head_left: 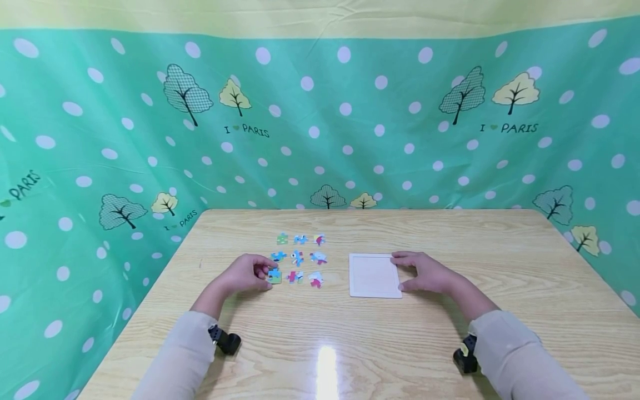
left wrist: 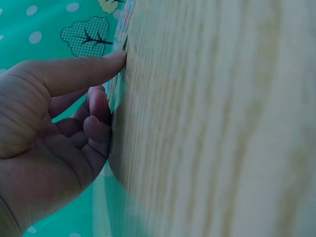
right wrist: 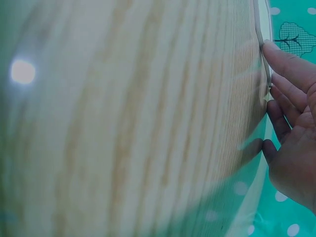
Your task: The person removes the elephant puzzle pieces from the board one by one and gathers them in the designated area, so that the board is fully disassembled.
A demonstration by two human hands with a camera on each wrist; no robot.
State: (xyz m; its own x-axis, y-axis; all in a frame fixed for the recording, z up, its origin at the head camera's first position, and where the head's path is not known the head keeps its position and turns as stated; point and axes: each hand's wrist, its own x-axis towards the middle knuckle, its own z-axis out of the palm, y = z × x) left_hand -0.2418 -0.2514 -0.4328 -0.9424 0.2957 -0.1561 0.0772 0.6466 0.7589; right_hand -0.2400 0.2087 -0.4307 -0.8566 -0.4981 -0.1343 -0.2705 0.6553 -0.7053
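Note:
At the lower left of a group of puzzle pieces, my left hand (head_left: pixel 248 272) pinches a blue and green puzzle piece (head_left: pixel 274 276) between thumb and index finger, close over the table. In the left wrist view the thumb (left wrist: pixel 84 74) reaches the table's edge line and the other fingers curl under it; the piece is mostly hidden there. My right hand (head_left: pixel 425 272) rests at the right side of a white square puzzle frame (head_left: pixel 375 296), its index fingertip at the top corner and thumb at the right edge. Its fingers look fairly straight in the right wrist view.
Several other puzzle pieces (head_left: pixel 297 258) lie in rows between the left hand and the frame. The wood-grain table (head_left: pixel 310 328) has a bright light reflection near its front. A green dotted curtain (head_left: pixel 280 150) hangs behind and at the sides.

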